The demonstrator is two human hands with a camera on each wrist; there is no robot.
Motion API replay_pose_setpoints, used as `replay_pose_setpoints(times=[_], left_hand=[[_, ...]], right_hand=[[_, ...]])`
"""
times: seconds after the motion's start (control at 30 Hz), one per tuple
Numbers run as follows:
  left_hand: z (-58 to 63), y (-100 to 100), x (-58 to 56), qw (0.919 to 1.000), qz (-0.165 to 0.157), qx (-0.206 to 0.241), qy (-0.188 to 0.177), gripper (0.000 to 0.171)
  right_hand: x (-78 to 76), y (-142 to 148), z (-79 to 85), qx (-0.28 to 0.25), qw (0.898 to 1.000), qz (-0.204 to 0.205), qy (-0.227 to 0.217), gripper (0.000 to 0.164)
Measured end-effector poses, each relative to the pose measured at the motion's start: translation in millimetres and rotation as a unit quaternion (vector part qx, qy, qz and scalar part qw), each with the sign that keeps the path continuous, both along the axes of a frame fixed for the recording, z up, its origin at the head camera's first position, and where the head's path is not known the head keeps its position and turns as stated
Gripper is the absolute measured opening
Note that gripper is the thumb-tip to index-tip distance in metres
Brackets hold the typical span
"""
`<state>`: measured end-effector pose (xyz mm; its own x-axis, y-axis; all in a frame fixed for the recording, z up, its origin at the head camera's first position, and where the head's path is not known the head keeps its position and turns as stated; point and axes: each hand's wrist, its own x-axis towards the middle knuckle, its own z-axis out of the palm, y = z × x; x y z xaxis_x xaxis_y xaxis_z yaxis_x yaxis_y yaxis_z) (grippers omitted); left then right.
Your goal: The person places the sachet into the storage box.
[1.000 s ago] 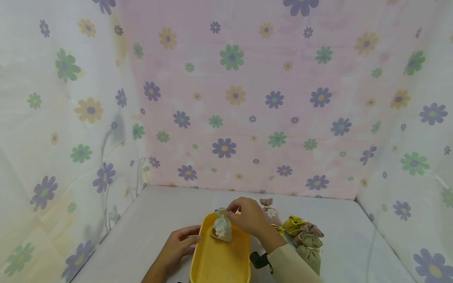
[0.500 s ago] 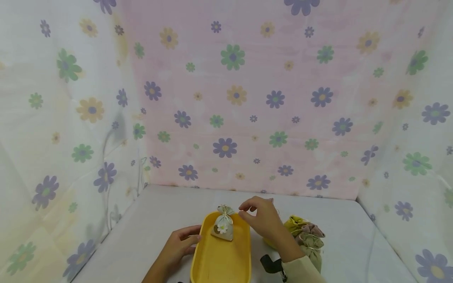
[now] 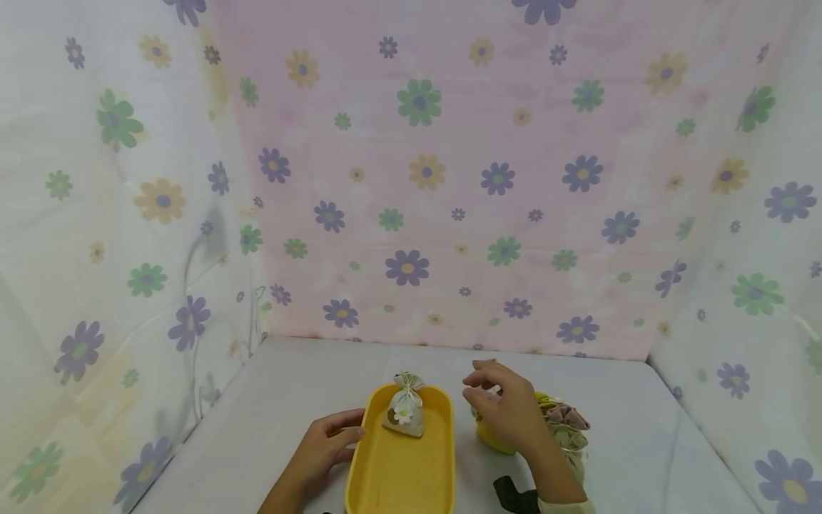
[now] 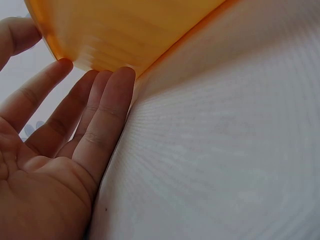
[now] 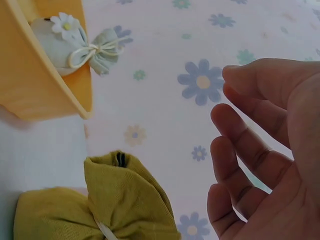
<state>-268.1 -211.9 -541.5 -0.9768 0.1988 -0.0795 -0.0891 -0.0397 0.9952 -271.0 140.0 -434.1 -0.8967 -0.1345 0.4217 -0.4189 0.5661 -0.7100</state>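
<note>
At bottom centre, a yellow tray (image 3: 401, 475) is holding a white-flowered, tied pale pouch (image 3: 409, 421); rightward, a tied mustard pouch (image 3: 493, 437) is sitting partly hidden.

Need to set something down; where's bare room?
Bare table lies between the green pouch and the right curtain, and between the left hand and left curtain. The yellow tray is free nearside of the pale pouch. Crowded: right of the tray, around the mustard pouches and right hand.

Back wall (image 3: 449, 143): we see pink sheeting printed with purple, green and yellow flowers.
Left wall (image 3: 38, 285): we find whiter sheeting, creased, similarly flowered, bearing a faint grey shadow (image 3: 215, 239).
Right wall (image 3: 790, 364): we see whitish flowered sheeting.
Tabletop (image 3: 648, 428): pale, plain, reaching the back wall.
Light: soft, rather dim.
</note>
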Motion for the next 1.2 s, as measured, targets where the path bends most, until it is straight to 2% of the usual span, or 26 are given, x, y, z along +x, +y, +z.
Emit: replay_pose_setpoints(times=[0.13, 0.27, 0.33, 0.57, 0.7, 0.8, 0.97, 1.2], left_hand=[[0.9, 2, 0.4, 1.0, 0.003, -0.009, 0.001, 0.054], [2.5, 4, -0.1, 0.9999, 0.001, -0.011, 0.004, 0.054], [3.3, 3, -0.1, 0.9999, 0.004, -0.014, 0.002, 0.055], [5.4, 3, 0.4, 0.9997, 0.01, -0.021, -0.002, 0.057], [4.2, 3, 0.7, 0.9997, 0.009, -0.02, -0.006, 0.058], [2.2, 3, 1.2, 0.9997, 0.01, -0.021, -0.008, 0.058], [1.7, 2, -0.2, 0.9999, 0.005, -0.016, 0.0, 0.058], [1.9, 2, 0.0, 0.9998, 0.005, -0.02, -0.003, 0.058]], right_hand=[[2.8, 13, -1.7, 0.006, 1.0, 0.0, 0.003, 0.016], [3.0, 25, 0.1, 0.026, 0.999, 0.002, 0.032, 0.017], [3.3, 31, 1.1, 0.032, 0.999, -0.002, 0.028, 0.019], [2.1, 49, -1.3, 0.0, 0.999, 0.007, -0.034, 0.02], [-1.1, 59, -5.8, -0.016, 0.996, 0.024, -0.085, 0.021], [-2.7, 64, -9.1, -0.008, 0.992, 0.042, -0.116, 0.026], [-7.0, 66, -13.4, 0.009, 0.99, 0.058, -0.129, 0.03], [-10.1, 62, -23.5, 0.029, 0.989, 0.053, -0.138, 0.032]])
